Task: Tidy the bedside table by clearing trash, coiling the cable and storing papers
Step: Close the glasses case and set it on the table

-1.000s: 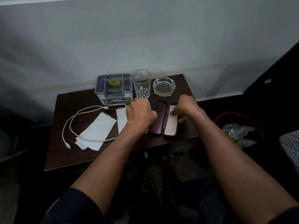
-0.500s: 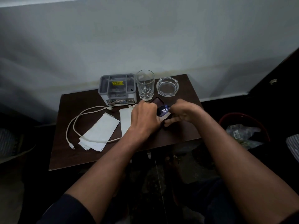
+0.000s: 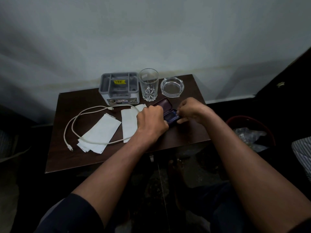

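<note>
A dark purple case [image 3: 170, 116] lies open on the brown bedside table [image 3: 185, 137], between my two hands. My left hand [image 3: 151, 121] grips the case's left side with curled fingers. My right hand [image 3: 190, 111] pinches its right edge. A white cable [image 3: 74, 121] loops loosely over the table's left half. A stack of white paper slips [image 3: 99, 133] lies under the cable, and another white paper [image 3: 129, 121] sits beside my left hand, partly hidden by it.
A grey desk organiser [image 3: 119, 89], a clear drinking glass [image 3: 149, 84] and a glass ashtray [image 3: 172, 87] stand along the back edge by the wall. A red bin [image 3: 250, 132] holding crumpled plastic sits on the floor to the right.
The white paper that lay in the case's right half is out of sight. Both hands have drawn together on the case, whose halves have come closer.
</note>
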{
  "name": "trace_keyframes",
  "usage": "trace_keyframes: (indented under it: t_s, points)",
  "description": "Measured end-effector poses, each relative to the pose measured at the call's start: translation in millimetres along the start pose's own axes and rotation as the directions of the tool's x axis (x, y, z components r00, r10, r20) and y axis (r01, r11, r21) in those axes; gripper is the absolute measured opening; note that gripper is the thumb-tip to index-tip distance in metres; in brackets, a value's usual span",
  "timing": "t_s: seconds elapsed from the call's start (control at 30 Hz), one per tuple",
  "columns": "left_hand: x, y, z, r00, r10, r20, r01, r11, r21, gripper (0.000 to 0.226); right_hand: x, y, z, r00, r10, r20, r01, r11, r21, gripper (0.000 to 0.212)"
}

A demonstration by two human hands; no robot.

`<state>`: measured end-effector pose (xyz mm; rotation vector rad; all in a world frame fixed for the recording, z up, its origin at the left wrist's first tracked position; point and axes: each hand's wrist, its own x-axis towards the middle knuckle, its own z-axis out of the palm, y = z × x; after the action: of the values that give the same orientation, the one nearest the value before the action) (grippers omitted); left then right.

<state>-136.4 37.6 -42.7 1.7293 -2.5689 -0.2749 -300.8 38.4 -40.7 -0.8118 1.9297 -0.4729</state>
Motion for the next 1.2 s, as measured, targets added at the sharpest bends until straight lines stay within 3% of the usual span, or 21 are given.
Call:
trace_keyframes:
  t_s: [0.27,0.43,0.57,0.7,0.83,1.07,1.2]
  points:
    - [-3,2,-1,0.998,0.048,-0.043,-0.045,0.996,0.078,0.042,-2,-1,2,1.0,-0.018,0.009,0.018,1.0,0.009,0.016]
    - [-3,2,-3,0.999,0.027,-0.033,-0.027,1.0,0.006,0.043,-8,-3,0,0.998,-0.014,0.063,0.008,0.996,0.093,0.026]
    - [-2,2,-5,0.998,0.022,-0.056,-0.026,0.998,-0.064,0.04,-8,-5,1,0.995,-0.003,0.1,-0.013,0.987,0.162,0.01]
    - [-4,0,-2,0.997,-0.005,-0.071,-0.003,0.994,-0.108,0.03,-6,-3,-4,0.986,-0.026,0.167,-0.013,0.974,0.228,0.031]
    - [-5,2,0,0.998,-0.042,-0.048,0.034,0.988,-0.15,0.038,-6,3,-5,0.988,-0.047,0.148,0.024,0.988,0.155,0.042]
    - [-8,2,-1,0.989,0.124,-0.078,-0.132,0.985,-0.107,0.036,-6,2,-4,0.996,-0.031,0.086,0.02,0.991,0.129,0.038]
    - [-8,-7,-6,0.981,0.18,-0.072,-0.191,0.961,-0.2,0.035,-6,1,-3,0.998,-0.027,0.053,0.02,0.991,0.134,0.023]
